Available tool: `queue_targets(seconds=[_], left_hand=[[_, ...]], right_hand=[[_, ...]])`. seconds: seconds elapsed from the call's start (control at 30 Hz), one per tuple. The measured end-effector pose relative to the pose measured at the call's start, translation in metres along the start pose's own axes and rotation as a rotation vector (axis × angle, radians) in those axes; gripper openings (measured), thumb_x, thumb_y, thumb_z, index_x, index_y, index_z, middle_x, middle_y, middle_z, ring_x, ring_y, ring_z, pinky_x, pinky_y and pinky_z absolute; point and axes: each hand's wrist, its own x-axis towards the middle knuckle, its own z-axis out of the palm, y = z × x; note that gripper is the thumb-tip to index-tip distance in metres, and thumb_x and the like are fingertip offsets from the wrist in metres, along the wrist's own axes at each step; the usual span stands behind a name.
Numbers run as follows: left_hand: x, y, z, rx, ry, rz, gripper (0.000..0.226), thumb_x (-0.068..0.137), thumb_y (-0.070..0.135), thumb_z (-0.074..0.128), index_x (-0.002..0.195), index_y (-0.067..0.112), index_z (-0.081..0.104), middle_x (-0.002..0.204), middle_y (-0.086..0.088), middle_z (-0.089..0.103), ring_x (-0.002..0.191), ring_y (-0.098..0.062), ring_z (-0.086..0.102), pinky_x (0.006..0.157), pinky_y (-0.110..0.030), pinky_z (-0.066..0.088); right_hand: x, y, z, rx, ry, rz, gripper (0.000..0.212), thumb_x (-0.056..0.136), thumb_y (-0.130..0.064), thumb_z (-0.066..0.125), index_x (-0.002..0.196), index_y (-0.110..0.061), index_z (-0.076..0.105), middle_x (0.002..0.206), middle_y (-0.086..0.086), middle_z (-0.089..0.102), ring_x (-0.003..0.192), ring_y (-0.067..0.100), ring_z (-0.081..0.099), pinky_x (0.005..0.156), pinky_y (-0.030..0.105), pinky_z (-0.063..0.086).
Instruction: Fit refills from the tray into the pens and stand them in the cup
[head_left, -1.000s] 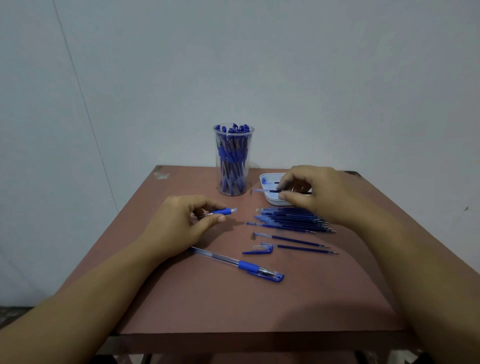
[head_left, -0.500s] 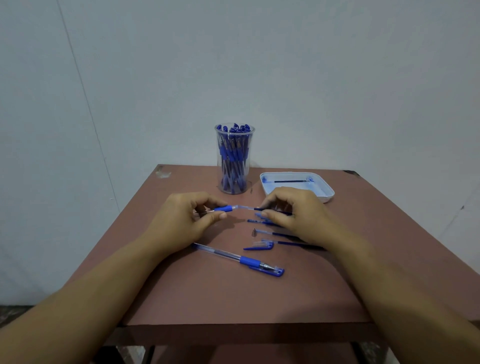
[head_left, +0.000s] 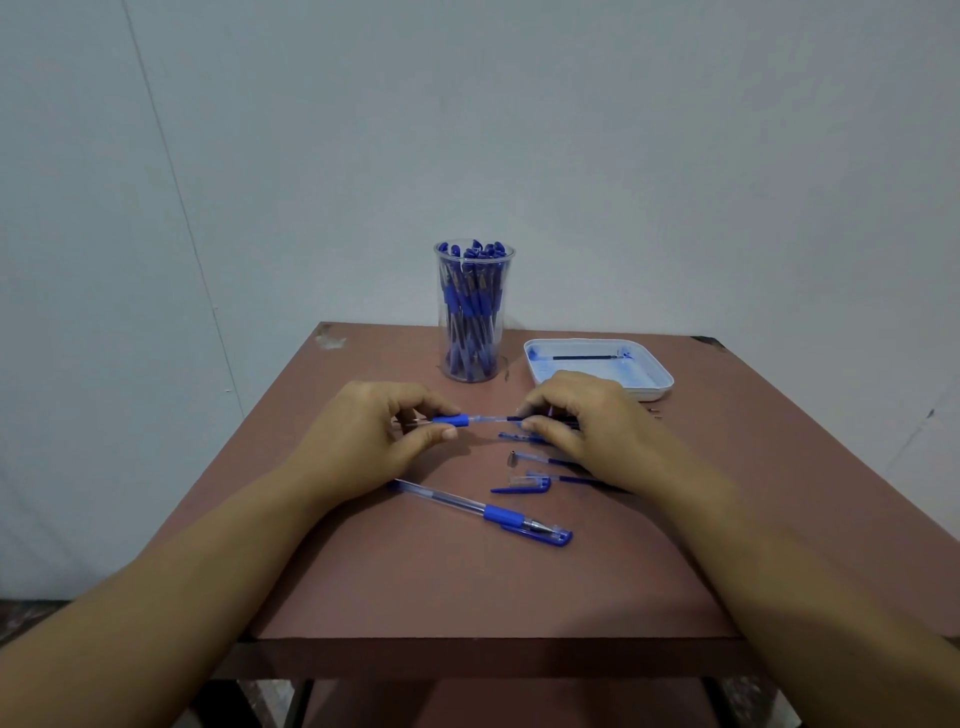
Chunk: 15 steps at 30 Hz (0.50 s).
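My left hand (head_left: 371, 436) pinches a clear pen barrel with a blue grip (head_left: 450, 420), held level above the table. My right hand (head_left: 582, 423) grips a thin blue refill (head_left: 506, 418) whose tip sits in the barrel's open end. A white tray (head_left: 652, 374) at the back right holds one refill (head_left: 584, 357). The clear cup (head_left: 474, 312), packed with several blue pens, stands at the back centre. Loose refills (head_left: 522, 438) lie partly hidden under my right hand.
A capped blue pen (head_left: 483, 512) lies diagonally near the front. A blue cap (head_left: 522, 486), a small metal tip (head_left: 513, 458) and further loose refills (head_left: 571, 479) lie beside my right hand. The brown table (head_left: 467, 582) ends close to me.
My right hand came back from the tray with a refill, met the barrel in my left hand, and has slid the refill partway in. The left hand stayed in place.
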Motion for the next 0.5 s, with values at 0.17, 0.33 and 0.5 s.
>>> queue_targets(seconds=[0.17, 0.33, 0.5], left_hand=[[0.0, 0.0, 0.004, -0.001, -0.024, 0.001, 0.024, 0.078, 0.053, 0.067, 0.097, 0.04, 0.074, 0.079, 0.015, 0.071, 0.068, -0.011, 0.062, 0.064, -0.034, 0.053], [0.0, -0.001, 0.005, -0.007, -0.013, -0.027, 0.017, 0.079, 0.051, 0.072, 0.094, 0.042, 0.074, 0.074, 0.016, 0.069, 0.068, -0.01, 0.062, 0.064, -0.022, 0.05], [0.0, 0.002, 0.004, -0.019, 0.011, -0.036, 0.017, 0.08, 0.034, 0.078, 0.092, 0.045, 0.072, 0.067, 0.019, 0.064, 0.07, -0.009, 0.06, 0.061, -0.008, 0.039]], right_hand=[[0.003, -0.003, 0.008, -0.083, 0.051, -0.132, 0.009, 0.089, -0.023, 0.067, 0.096, -0.022, 0.07, 0.083, -0.022, 0.052, 0.078, -0.001, 0.046, 0.074, 0.013, 0.037], [-0.001, -0.001, 0.004, -0.03, -0.024, -0.096, 0.029, 0.088, -0.039, 0.066, 0.117, -0.034, 0.066, 0.099, -0.019, 0.063, 0.091, -0.001, 0.052, 0.084, 0.022, 0.043], [-0.009, 0.006, -0.008, 0.025, 0.058, 0.053, 0.029, 0.088, -0.029, 0.068, 0.114, -0.038, 0.059, 0.099, -0.019, 0.059, 0.095, -0.001, 0.054, 0.085, 0.026, 0.048]])
